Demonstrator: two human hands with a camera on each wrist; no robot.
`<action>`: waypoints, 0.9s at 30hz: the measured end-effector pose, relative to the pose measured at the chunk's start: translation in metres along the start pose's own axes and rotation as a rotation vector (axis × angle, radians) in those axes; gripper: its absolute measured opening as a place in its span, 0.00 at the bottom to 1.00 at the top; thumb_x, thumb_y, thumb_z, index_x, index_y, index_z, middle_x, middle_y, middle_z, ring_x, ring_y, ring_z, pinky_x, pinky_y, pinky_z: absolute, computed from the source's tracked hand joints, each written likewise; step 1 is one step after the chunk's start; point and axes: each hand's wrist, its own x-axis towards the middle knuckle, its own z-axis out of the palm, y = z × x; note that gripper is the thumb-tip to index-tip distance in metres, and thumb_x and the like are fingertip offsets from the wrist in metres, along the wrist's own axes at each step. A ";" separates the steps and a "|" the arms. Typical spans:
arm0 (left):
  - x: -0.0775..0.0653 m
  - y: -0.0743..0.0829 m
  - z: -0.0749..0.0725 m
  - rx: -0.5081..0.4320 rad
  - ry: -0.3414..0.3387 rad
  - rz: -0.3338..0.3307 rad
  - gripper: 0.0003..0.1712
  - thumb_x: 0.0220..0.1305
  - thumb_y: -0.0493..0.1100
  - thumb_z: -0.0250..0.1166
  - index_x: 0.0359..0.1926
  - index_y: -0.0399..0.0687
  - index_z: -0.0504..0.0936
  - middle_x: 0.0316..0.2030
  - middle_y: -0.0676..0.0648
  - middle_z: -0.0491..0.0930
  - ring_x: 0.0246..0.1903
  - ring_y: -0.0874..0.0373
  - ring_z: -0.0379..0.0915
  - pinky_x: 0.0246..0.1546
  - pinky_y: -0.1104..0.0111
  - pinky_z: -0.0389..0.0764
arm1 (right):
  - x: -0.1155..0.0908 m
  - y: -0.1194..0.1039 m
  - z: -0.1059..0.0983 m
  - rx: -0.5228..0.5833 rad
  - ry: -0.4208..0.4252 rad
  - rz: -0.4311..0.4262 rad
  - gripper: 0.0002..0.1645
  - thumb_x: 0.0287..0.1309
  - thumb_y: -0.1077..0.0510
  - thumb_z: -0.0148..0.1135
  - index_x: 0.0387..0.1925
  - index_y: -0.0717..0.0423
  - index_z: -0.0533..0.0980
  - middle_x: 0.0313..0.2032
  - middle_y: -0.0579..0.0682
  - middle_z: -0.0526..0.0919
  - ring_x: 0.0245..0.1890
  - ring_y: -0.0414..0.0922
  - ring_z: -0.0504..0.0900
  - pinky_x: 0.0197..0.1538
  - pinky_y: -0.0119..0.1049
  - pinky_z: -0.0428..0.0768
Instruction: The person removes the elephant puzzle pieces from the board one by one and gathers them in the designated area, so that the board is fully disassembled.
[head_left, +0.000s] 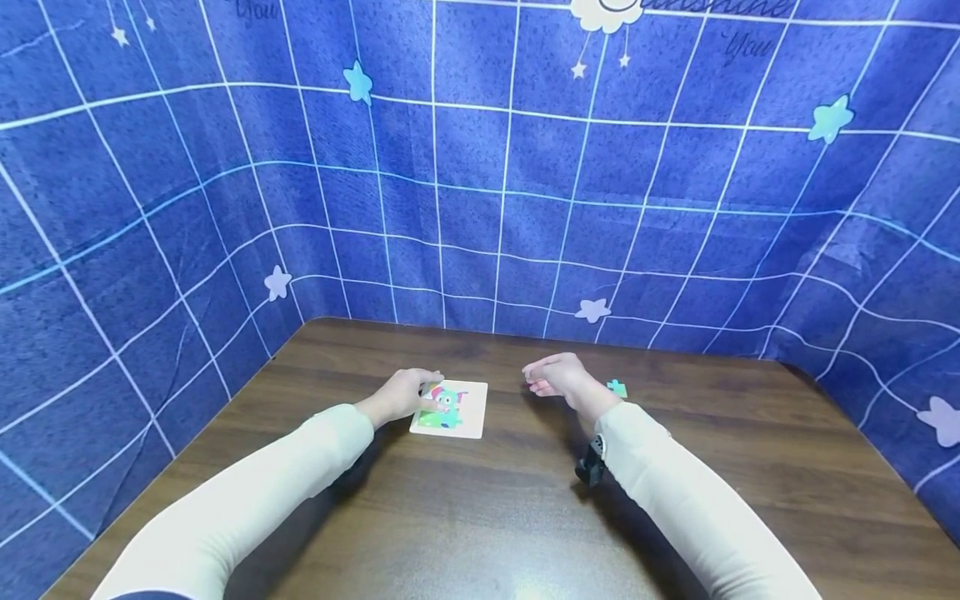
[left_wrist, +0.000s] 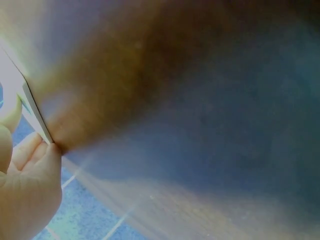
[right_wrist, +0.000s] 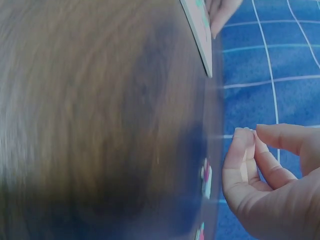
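A square white puzzle board [head_left: 472, 412] with a green cartoon figure lies on the table. My left hand [head_left: 401, 396] holds it by the left edge, thumb over the top and fingers at the side; in the left wrist view the fingertips sit right at its edge. To the right of the board my right hand [head_left: 558, 375] hovers over the table. Its fingers are loosely curved, thumb close to the fingertips, with nothing held [right_wrist: 270, 180]. Beyond the right wrist lies a green puzzle piece [head_left: 617, 388]. The right wrist view shows two pieces, the nearer a small coloured puzzle piece [right_wrist: 206, 180].
The brown wooden table [head_left: 465, 517] carries these things. A blue curtain [head_left: 480, 208] with white grid lines and stars hangs around its back and sides. A small black device [head_left: 591, 462] is strapped at the right wrist.
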 end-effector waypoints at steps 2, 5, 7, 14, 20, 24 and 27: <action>0.000 0.000 0.000 0.001 -0.005 -0.008 0.34 0.55 0.44 0.73 0.61 0.35 0.75 0.62 0.39 0.74 0.64 0.42 0.68 0.66 0.54 0.67 | 0.000 0.000 0.005 -0.001 -0.006 0.002 0.19 0.60 0.70 0.57 0.52 0.76 0.74 0.28 0.52 0.86 0.21 0.36 0.80 0.33 0.29 0.84; 0.000 0.001 -0.001 -0.019 -0.017 -0.022 0.34 0.55 0.44 0.72 0.62 0.36 0.75 0.63 0.40 0.74 0.65 0.43 0.67 0.67 0.55 0.67 | 0.001 0.001 0.013 -0.011 -0.015 0.000 0.19 0.60 0.70 0.57 0.52 0.76 0.75 0.33 0.58 0.87 0.21 0.36 0.81 0.33 0.28 0.84; 0.000 0.001 0.000 -0.032 -0.019 -0.018 0.35 0.55 0.44 0.73 0.61 0.35 0.75 0.62 0.40 0.74 0.65 0.42 0.67 0.67 0.55 0.67 | 0.002 0.002 0.018 -0.013 -0.018 -0.011 0.18 0.59 0.69 0.59 0.50 0.74 0.77 0.36 0.60 0.87 0.22 0.36 0.81 0.33 0.28 0.84; 0.001 -0.003 -0.002 -0.053 -0.022 -0.009 0.36 0.54 0.45 0.73 0.61 0.34 0.74 0.63 0.39 0.73 0.64 0.41 0.67 0.67 0.55 0.67 | 0.010 0.006 0.035 0.028 -0.080 -0.062 0.12 0.55 0.69 0.63 0.41 0.72 0.81 0.31 0.60 0.87 0.21 0.38 0.82 0.34 0.31 0.85; -0.001 -0.002 -0.003 -0.054 -0.024 -0.013 0.35 0.55 0.44 0.73 0.61 0.33 0.74 0.63 0.39 0.72 0.65 0.41 0.66 0.67 0.54 0.65 | 0.005 -0.005 0.059 0.050 -0.095 -0.009 0.14 0.59 0.71 0.58 0.46 0.78 0.77 0.43 0.71 0.83 0.35 0.54 0.88 0.49 0.44 0.84; -0.003 0.002 -0.005 -0.073 -0.032 -0.018 0.34 0.56 0.43 0.72 0.62 0.33 0.73 0.64 0.38 0.71 0.65 0.41 0.65 0.67 0.54 0.65 | 0.004 -0.007 0.071 0.053 -0.110 0.019 0.15 0.59 0.73 0.57 0.47 0.79 0.75 0.46 0.74 0.81 0.47 0.62 0.84 0.53 0.47 0.81; -0.005 0.004 -0.006 -0.071 -0.033 -0.016 0.33 0.57 0.42 0.71 0.62 0.32 0.74 0.64 0.37 0.71 0.65 0.41 0.66 0.67 0.55 0.67 | 0.005 -0.007 0.079 0.046 -0.104 0.029 0.15 0.58 0.74 0.57 0.47 0.79 0.75 0.46 0.74 0.81 0.47 0.62 0.84 0.54 0.47 0.81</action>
